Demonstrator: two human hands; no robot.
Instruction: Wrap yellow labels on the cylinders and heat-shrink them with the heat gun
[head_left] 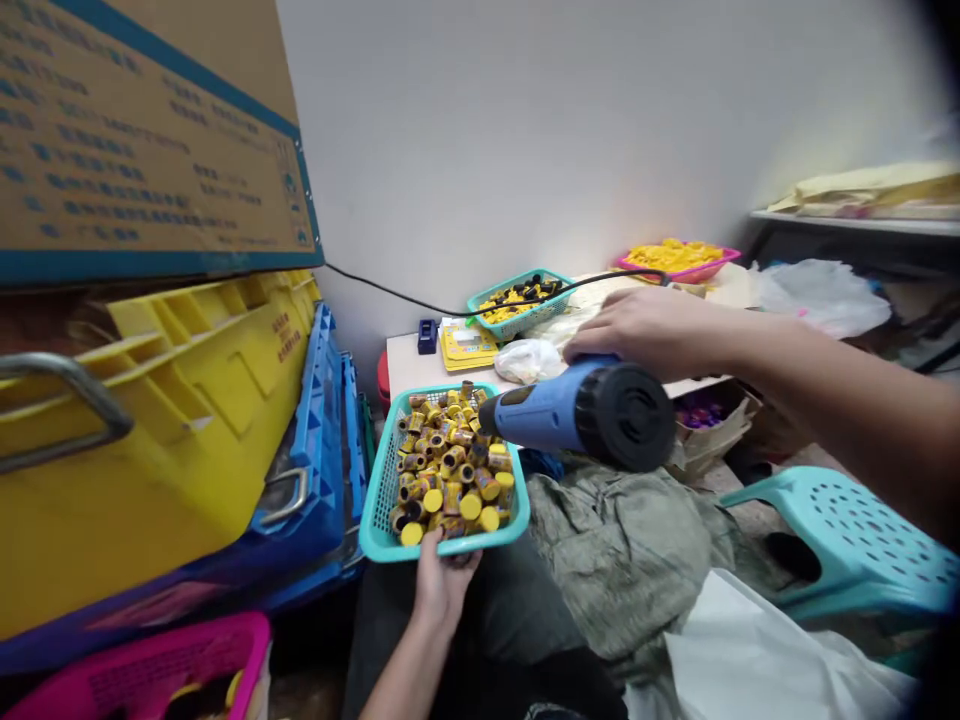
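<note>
My left hand (444, 580) grips the near rim of a turquoise plastic basket (370, 520), thumb over the edge. Inside lie many small yellow-and-brown cylinders (452, 460), some showing yellow caps and others dark open ends. In my right hand (637, 325) is a blue and black heat gun (547, 408), its round rear vent facing me. Its dark nozzle points left, close over the basket's right side. The handle is mostly hidden behind its body and my fingers. A black cord (420, 300) runs from near my right hand to the left along the wall.
Yellow crates (225, 400) and blue crates (307, 440) stack at left beneath a cardboard box (150, 130). A table holds a yellow scale (466, 345) and another turquoise basket (517, 322). At right stands a turquoise stool (862, 530). A pink basket (150, 660) sits low left.
</note>
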